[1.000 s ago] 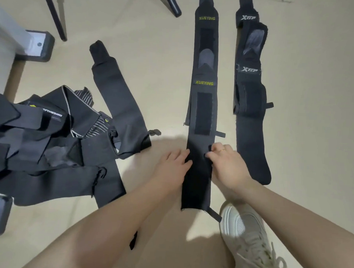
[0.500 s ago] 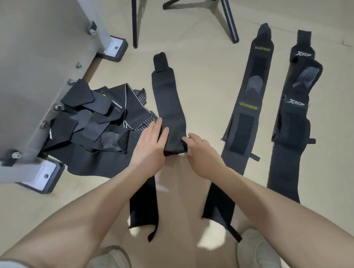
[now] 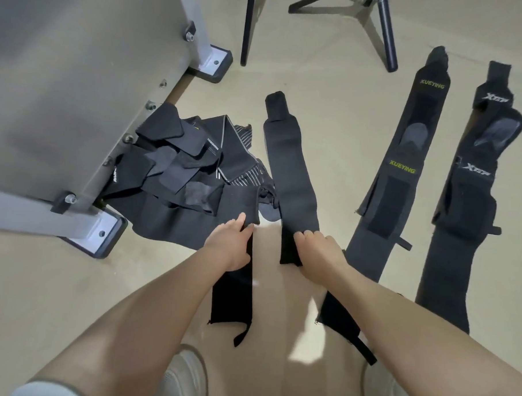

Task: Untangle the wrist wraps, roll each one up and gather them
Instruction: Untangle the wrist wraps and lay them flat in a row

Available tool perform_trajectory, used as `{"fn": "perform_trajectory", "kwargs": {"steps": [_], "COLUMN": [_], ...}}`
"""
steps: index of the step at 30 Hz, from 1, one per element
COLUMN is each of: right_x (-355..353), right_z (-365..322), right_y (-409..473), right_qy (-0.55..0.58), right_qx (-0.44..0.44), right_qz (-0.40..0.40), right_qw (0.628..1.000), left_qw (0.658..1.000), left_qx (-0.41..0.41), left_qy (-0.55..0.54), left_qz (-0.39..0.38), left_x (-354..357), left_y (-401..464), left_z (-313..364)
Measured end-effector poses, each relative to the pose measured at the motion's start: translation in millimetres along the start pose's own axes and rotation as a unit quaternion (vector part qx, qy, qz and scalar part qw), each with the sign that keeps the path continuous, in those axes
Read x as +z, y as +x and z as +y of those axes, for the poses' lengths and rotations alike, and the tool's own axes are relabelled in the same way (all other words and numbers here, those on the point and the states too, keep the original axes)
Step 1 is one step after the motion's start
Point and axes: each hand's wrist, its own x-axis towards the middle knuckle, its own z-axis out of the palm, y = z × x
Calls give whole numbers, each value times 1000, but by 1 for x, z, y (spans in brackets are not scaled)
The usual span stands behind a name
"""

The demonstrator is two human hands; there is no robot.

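Note:
A plain black wrist wrap lies stretched out on the floor in the middle. My right hand grips its near end with curled fingers. My left hand lies on a second black strap, pinching its upper edge where it leaves the tangled pile of black wraps. Flat on the right lie a XUEYING wrap and an XTEP wrap, side by side and apart from both hands.
A grey metal frame with bolted feet stands at the left, partly over the pile. Black tripod legs stand at the back. My white shoes are at the bottom edge. The floor is beige.
Both hands left the XUEYING wrap and moved left to the plain wrap. My right hand has now drawn its near end toward me, while my left hand shifted onto the neighbouring strap.

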Motion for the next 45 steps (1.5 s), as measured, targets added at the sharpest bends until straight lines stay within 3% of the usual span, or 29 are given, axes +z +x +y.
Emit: {"fn": "perform_trajectory", "kwargs": {"steps": [2, 4, 6, 9, 11, 13, 15, 17, 19, 20, 21, 22, 24, 27, 29, 32, 33, 37, 39, 41, 43, 45], "right_x": [1, -8, -29, -64, -76, -83, -87, -90, -90, -91, -90, -89, -87, -85, -86, -88, -90, -88, -90, -91, -87, -82], "right_z": [8, 18, 28, 43, 51, 54, 54, 54, 56, 57, 60, 63, 68, 74, 79, 82, 79, 66, 60, 57, 57, 55], "right_y": [-2, -5, -12, -28, -37, -43, -50, -53, -55, -57, -57, -58, -59, -60, -53, -40, -37, -25, -22, -20, -18, -17], "right_qy": [79, 276, 509, 773, 868, 907, 915, 911, 904, 903, 900, 893, 875, 837, 806, 809, 815, 854, 859, 842, 803, 779], "right_qx": [10, 45, 72, 111, 129, 132, 124, 117, 112, 110, 108, 117, 140, 137, 145, 198, 204, 202, 190, 186, 200, 214], "right_qz": [1, 38, 40, 0, 6, 10, -14, -42, -54, -59, -66, -72, -99, -161, -133, -42, -26, 20, 27, 14, -12, -22], "right_qw": [997, 960, 857, 625, 480, 399, 383, 393, 408, 412, 418, 428, 452, 505, 558, 552, 542, 479, 474, 506, 561, 589], "left_qw": [1000, 1000, 989, 911, 810, 652, 531, 440, 303, 254, 241, 266, 352, 519, 631, 765, 795, 837, 861, 877, 889, 887], "left_qx": [-9, -6, 4, -55, -108, -111, -65, -15, -20, -41, -54, -58, -31, 10, 44, 109, 132, 205, 215, 226, 238, 247], "left_qy": [20, 9, -110, -389, -574, -748, -834, -881, -938, -955, -964, -961, -935, -847, -761, -615, -576, -507, -460, -418, -381, -372], "left_qz": [-8, 24, 101, 124, 56, -58, -138, -173, -169, -144, -101, -52, 34, 116, 144, 157, 139, 17, -32, -68, -90, -116], "left_x": [-3, -7, -12, -29, -40, -44, -41, -41, -47, -51, -54, -54, -55, -65, -69, -73, -73, -70, -68, -67, -64, -62], "left_y": [4, 8, 13, 16, 12, 2, -4, -1, 6, 10, 13, 16, 17, 5, -2, -15, -20, -35, -38, -39, -39, -39], "left_z": [2, 5, 10, 27, 44, 59, 70, 78, 83, 85, 83, 80, 71, 60, 55, 51, 49, 47, 47, 46, 46, 48]}}
